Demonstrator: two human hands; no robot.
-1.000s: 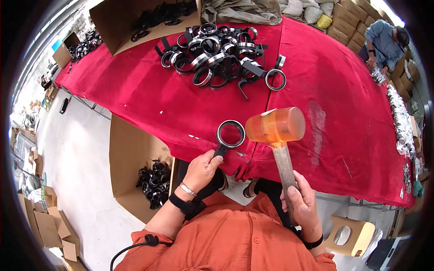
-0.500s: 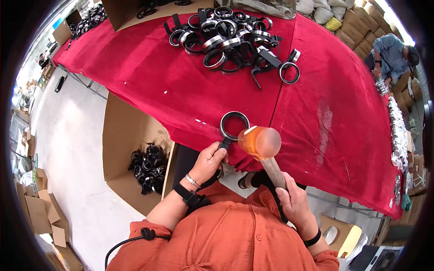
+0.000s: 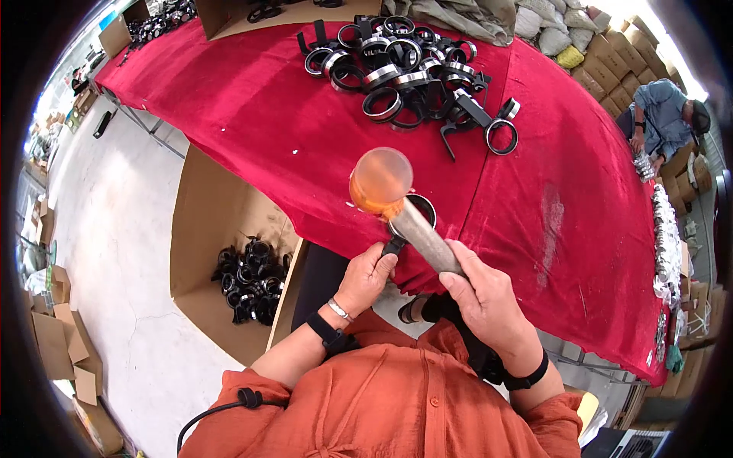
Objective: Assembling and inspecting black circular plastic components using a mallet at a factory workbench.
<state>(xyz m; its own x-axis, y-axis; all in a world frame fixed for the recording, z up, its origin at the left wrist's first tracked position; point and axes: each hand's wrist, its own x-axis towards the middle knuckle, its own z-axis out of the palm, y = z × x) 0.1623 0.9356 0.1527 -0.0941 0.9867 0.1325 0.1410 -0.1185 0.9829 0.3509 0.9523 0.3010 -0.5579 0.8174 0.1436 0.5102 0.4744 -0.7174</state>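
My left hand (image 3: pixel 363 281) is closed on the black stem of a ring-shaped part (image 3: pixel 429 211), black with a silvery inner band. The ring lies at the near edge of the red-covered table (image 3: pixel 336 175). In my right hand (image 3: pixel 489 301) is a mallet (image 3: pixel 424 238) with a pale wooden handle and a translucent orange head. The mallet's head hangs above and left of the ring, and its handle hides part of it. Farther back on the table lies a pile of similar black and silver rings with stems (image 3: pixel 408 76).
A cardboard box (image 3: pixel 192 237) holding several black ring parts stands at the left, below the table edge. Another box (image 3: pixel 229 19) sits at the table's back beside grey cloth (image 3: pixel 466 19). At the far right a person (image 3: pixel 660 114) in blue works near stacked cartons (image 3: pixel 622 57).
The mallet has swung up and to the left, its head now over the far left of the ring. My right hand has shifted slightly; my left hand still holds the stem.
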